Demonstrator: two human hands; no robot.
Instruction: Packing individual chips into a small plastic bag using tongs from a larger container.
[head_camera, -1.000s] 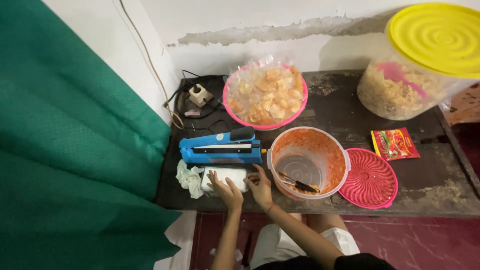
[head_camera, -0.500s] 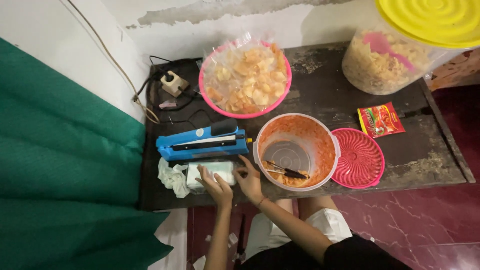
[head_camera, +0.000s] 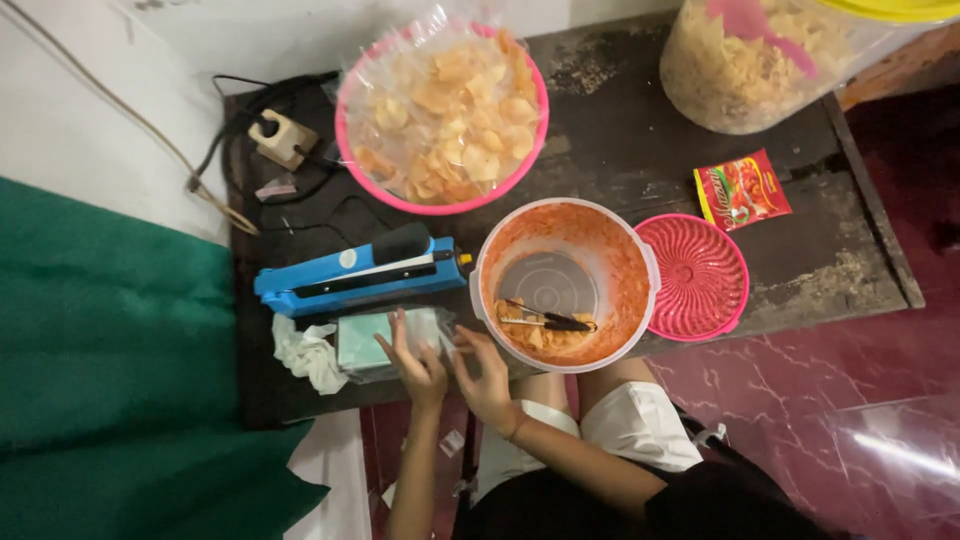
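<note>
Touching a flat stack of clear plastic bags (head_camera: 385, 338) at the table's (head_camera: 640, 165) front edge near its left corner: left hand (head_camera: 415, 362) lies on the stack's right part, fingers spread and loose, not clamped. Right hand (head_camera: 487, 378) hovers just beside it, fingers open and curled, over the table's front edge; whether it pinches a bag film I cannot tell. The two hands are near each other, not touching.

Crumpled white cloth (head_camera: 302, 352) lies just left of the stack. Blue heat sealer (head_camera: 355, 278), long and boxy with a black knob, sits right behind the stack. Round translucent tub (head_camera: 563, 283), walls smeared orange-red, stands just right of the hands; metal tongs (head_camera: 545, 321) and a few chips lie inside. Ribbed pink lid (head_camera: 693, 277) rests flat, touching the tub's right side. Glossy red sachet (head_camera: 741, 190) lies behind the lid. Pink bowl (head_camera: 441, 118) with a clear bag of pale chips sits at the back middle. Big clear jar (head_camera: 765, 55) of chips at the back right corner. Beige socket (head_camera: 277, 139) with black cables at the back left corner. Table is dark, worn, scuffed wood.
</note>
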